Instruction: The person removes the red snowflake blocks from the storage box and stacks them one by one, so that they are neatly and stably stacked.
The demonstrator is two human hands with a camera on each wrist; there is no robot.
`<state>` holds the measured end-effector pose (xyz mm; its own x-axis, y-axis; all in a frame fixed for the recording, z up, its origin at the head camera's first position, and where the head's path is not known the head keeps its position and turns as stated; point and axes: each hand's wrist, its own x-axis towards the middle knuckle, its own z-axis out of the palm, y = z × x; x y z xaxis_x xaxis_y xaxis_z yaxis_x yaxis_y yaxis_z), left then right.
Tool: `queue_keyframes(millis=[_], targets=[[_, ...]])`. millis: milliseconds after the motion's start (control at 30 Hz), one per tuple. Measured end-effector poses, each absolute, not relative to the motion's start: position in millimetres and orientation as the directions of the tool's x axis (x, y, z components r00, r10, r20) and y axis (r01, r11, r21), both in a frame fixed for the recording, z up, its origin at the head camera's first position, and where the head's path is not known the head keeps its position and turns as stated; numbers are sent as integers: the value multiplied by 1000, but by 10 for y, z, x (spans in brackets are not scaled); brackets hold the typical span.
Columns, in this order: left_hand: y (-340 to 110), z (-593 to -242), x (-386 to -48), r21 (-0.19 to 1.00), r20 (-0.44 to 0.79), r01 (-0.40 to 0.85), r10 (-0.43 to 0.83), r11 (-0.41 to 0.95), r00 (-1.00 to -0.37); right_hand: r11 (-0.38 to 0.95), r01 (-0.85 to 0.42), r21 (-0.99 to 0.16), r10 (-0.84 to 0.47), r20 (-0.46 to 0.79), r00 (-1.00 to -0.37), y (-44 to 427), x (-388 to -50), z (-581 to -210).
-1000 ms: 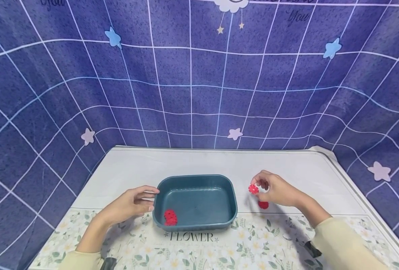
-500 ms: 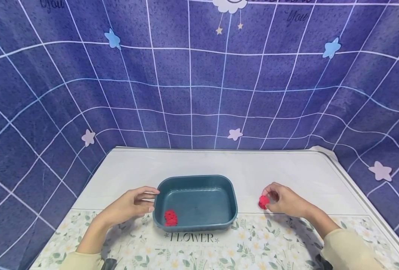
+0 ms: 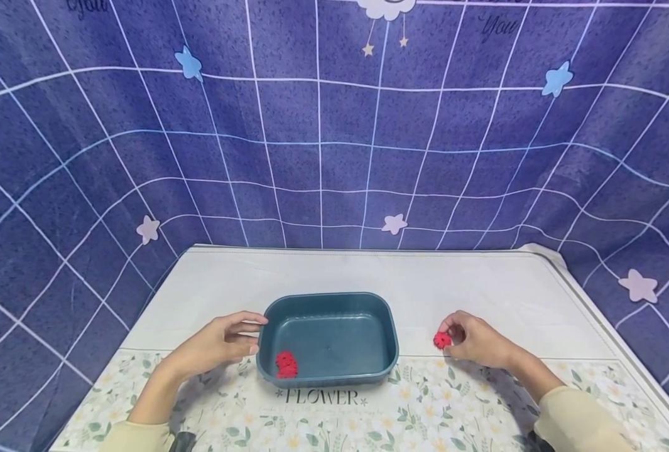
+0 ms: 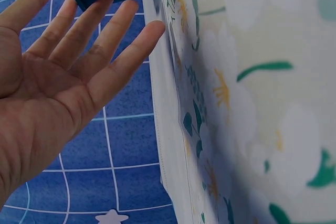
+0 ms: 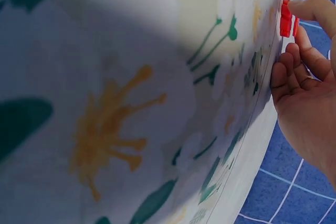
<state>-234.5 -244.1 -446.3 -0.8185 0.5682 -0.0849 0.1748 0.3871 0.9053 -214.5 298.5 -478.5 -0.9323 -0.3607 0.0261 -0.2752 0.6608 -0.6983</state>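
Near the right end of the table, my right hand (image 3: 478,339) pinches a small red flower-shaped plastic piece (image 3: 441,340) between thumb and index finger. The right wrist view has this piece (image 5: 296,27) just above another red piece (image 5: 285,18) that lies on the table; whether the two touch cannot be told. My left hand (image 3: 215,342) has its fingers stretched out at the left wall of a dark teal tray (image 3: 327,380), and the fingertips touch or almost touch it. From the left wrist, the open palm (image 4: 58,82) holds nothing. Several red pieces (image 3: 286,364) lie in the tray's near left corner.
A white tabletop (image 3: 334,270) stretches behind the tray. In front lies a floral-print mat (image 3: 334,430) with the word FLOWER. A blue gridded curtain (image 3: 334,157) with stars hangs behind and at both sides of the table.
My right hand has lowered and moved to the right, bringing the red flower-shaped piece down over the one on the table. The left hand and the tray have stayed put.
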Motion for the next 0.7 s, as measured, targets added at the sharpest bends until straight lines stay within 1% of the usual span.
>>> queue_keyframes(millis=[700], targets=[[-2438,-4462,-2333,911,-85,166,564,378,-821,688,-218,-692,-308,-6,-951,2977,-2169,-4811]])
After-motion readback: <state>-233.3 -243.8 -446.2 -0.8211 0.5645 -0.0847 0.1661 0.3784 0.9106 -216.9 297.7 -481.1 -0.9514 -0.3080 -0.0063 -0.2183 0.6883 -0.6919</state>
